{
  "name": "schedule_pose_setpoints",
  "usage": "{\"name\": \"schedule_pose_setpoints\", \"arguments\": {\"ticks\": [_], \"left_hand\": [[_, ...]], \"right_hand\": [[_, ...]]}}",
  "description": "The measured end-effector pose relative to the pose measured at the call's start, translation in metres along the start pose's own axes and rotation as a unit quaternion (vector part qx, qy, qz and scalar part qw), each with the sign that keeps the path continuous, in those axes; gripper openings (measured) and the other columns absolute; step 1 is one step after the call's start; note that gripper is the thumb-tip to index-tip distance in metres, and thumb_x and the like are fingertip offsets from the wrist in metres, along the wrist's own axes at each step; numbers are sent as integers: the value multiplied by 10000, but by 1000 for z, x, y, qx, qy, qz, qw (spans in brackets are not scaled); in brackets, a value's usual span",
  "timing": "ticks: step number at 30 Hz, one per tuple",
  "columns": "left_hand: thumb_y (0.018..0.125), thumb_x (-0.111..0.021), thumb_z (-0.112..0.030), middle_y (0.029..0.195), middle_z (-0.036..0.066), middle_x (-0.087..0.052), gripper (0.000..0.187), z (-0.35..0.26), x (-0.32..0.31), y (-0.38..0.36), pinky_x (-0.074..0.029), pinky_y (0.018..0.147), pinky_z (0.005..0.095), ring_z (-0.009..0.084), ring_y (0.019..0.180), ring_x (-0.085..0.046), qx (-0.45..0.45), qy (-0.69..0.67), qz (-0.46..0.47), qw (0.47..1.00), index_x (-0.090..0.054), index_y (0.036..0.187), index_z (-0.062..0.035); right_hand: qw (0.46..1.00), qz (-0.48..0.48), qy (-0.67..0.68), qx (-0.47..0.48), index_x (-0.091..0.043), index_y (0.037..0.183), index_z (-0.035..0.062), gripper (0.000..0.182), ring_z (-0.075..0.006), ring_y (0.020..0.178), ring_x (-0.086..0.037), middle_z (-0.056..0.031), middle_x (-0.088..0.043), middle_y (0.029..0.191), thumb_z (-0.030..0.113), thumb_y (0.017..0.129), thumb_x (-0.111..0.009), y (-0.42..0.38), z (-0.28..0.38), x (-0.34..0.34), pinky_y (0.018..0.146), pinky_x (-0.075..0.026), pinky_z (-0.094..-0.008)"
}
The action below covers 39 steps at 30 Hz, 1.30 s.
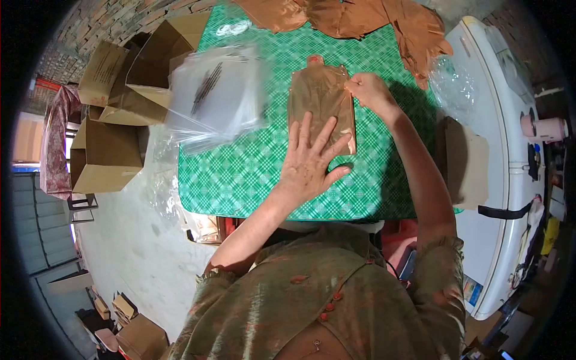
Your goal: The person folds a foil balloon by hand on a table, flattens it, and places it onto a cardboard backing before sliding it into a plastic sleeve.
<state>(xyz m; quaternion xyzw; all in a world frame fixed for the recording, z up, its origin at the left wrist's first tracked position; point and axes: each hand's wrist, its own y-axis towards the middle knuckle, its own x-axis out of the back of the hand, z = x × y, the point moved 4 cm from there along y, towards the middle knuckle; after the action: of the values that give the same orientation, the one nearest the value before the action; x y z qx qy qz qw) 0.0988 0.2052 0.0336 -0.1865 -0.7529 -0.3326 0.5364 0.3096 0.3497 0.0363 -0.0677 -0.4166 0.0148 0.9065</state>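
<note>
A folded brown, sheer, shiny garment lies flat on the green checked tablecloth, shaped into a neat upright rectangle. A small reddish tab sticks out past its far end. My left hand rests over its near half with the fingers spread, pressing flat. At its upper right edge my right hand is closed in a pinch on the brown material. More loose brown garments lie spread along the far side of the table.
A stack of clear plastic bags lies on the table's left. Open cardboard boxes stand beyond it. On the right are crumpled clear plastic, a cardboard piece and a white fridge.
</note>
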Motion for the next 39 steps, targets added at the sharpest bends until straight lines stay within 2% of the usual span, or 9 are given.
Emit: {"name": "schedule_pose_setpoints", "arguments": {"ticks": [4,7,16,19,22,26,31,35,39], "left_hand": [[1018,-500,-677,1719,114,-313,685,0,0,0,-180,1262,676,531,1570,-187,8,-11,21,1000,-493,1593,-305],[1021,-486,-686,1724,109,-310,682,1,1,1,-157,1272,675,521,1586,-165,11,-16,34,999,-493,1593,-315],[1018,-473,-700,1715,132,-326,678,0,-1,2,-143,1276,674,523,1587,-164,11,-13,39,999,-510,1581,-324],[1016,-478,-702,1708,132,-339,672,0,1,2,-144,1277,672,524,1583,-174,11,-10,32,999,-511,1578,-335],[1015,-493,-694,1697,132,-353,685,0,-2,0,-139,1278,671,525,1583,-174,7,-15,22,1000,-509,1582,-311],[1023,-518,-653,1670,138,-383,702,0,0,3,-127,1281,670,527,1583,-164,19,15,119,993,-501,1590,-240],[1035,-523,-610,1646,148,-407,675,3,-6,1,-111,1285,670,528,1584,-157,11,-4,37,999,-529,1566,-194],[1037,-506,-625,1685,143,-351,669,1,-1,4,-96,1287,667,528,1590,-138,15,11,109,994,-514,1578,-232],[1044,-473,-648,1720,126,-307,646,1,-5,1,-90,1287,670,530,1593,-127,16,-12,54,998,-495,1588,-299]], "right_hand": [[993,-80,-67,57,-706,912,-2,302,-351,734,-702,-185,-722,806,276,1002,-631,-5,2,-7,688,-539,-464],[979,-119,-120,110,-674,973,13,266,-434,851,-698,-205,-728,900,266,1026,-610,-11,4,-11,745,-540,-517],[936,-206,-228,172,-544,1034,66,153,-421,933,-693,-158,-636,1059,204,1017,-605,-35,20,-23,720,-564,-553],[943,-198,-231,136,-564,1058,68,153,-394,1028,-674,-139,-623,1053,204,1008,-614,-33,22,-22,800,-560,-539],[914,-239,-235,229,-593,1108,72,169,-342,1060,-639,-97,-627,1073,188,987,-606,-53,38,-8,926,-537,-526],[913,-111,-157,359,-557,1367,11,460,-368,1325,-535,-176,-596,1352,312,1019,-560,-101,55,-28,1167,-379,-541],[928,-6,-162,336,-330,1631,-6,725,-349,1611,-240,-250,-299,1702,464,1088,-427,-126,40,-52,1324,-121,-510],[928,-2,-213,307,-298,1647,-3,725,-337,1635,-162,-234,-246,1728,474,1108,-387,-98,26,-47,1332,-85,-506],[931,-17,-251,265,-327,1657,57,713,-297,1639,-158,-161,-260,1745,510,1106,-339,-60,18,-41,1318,-33,-567]]}}
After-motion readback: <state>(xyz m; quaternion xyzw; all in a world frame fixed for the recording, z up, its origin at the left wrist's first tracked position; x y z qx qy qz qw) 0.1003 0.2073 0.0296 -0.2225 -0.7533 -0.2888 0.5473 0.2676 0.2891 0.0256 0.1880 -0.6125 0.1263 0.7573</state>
